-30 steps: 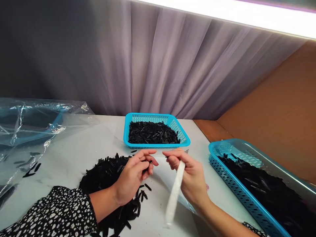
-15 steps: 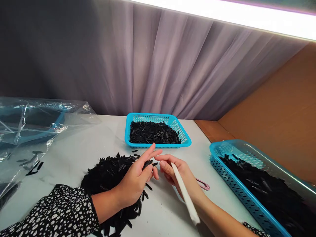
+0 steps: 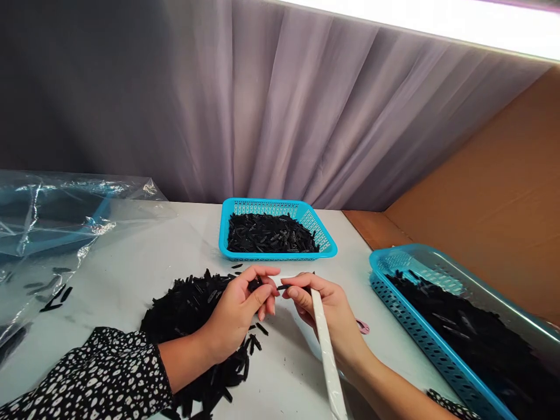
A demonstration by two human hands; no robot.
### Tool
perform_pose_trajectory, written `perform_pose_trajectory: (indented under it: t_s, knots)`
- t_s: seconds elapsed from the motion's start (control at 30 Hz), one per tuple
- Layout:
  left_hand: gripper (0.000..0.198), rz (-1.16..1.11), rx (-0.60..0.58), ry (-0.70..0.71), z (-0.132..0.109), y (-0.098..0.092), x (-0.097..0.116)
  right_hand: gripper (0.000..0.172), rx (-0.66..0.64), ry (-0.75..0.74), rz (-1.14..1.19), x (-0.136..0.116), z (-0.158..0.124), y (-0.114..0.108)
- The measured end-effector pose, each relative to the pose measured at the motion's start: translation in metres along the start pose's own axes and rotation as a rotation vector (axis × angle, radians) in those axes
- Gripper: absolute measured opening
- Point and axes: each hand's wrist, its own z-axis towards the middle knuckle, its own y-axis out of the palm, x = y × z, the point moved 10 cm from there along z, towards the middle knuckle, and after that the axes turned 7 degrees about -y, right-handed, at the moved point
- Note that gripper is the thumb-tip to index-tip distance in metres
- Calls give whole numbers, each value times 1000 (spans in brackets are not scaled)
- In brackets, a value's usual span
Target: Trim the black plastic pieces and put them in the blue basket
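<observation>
My left hand (image 3: 231, 318) is curled over the pile of black strips (image 3: 179, 306), with a few strips held inside its bent fingers. Thumb and forefinger of my right hand (image 3: 335, 309) pinch one small black strip (image 3: 283, 287), its near end close to the left fingertips. A long white stick-like tool (image 3: 326, 350), wrapped in white material, also rests in the right hand and slants down toward the front edge. Its working end is hidden by the fingers. Loose strips (image 3: 254, 344) lie just below the left hand.
A blue perforated basket (image 3: 280, 256) of black strips stands behind the hands. Another blue basket (image 3: 415, 326), partly under clear plastic, holds more at the right. A clear plastic bag (image 3: 131, 198) covers the left side. A pink clip (image 3: 363, 326) lies beyond the right wrist.
The left fingers have curled in from a more stretched pose. My right hand now pinches a strip in front of them, and the white tool has swung to a steeper angle.
</observation>
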Motion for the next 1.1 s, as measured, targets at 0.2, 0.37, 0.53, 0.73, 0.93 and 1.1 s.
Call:
perform_pose_trajectory:
  t_s: [0.2, 0.37, 0.53, 0.73, 0.93, 1.1]
  knots:
    - [33, 19, -24, -69, 2, -2, -10, 34, 19, 13, -1, -1, -1, -1]
    - [36, -23, -59, -113, -1, 3, -10, 30, 18, -6, 21, -1, -1, -2]
    - [32, -79, -29, -137, -2, 2, -10, 32, 46, 3, 46, 0, 1, -6]
    - [37, -60, 3, -124, -1, -2, -10, 31, 58, 26, 58, 2, 0, -7]
    - [34, -91, -15, -139, -2, 1, -10, 33, 54, 54, 89, 4, 0, -3]
    - [27, -113, -25, -138, -2, 1, -9, 24, 10, 72, 227, -1, -1, 6]
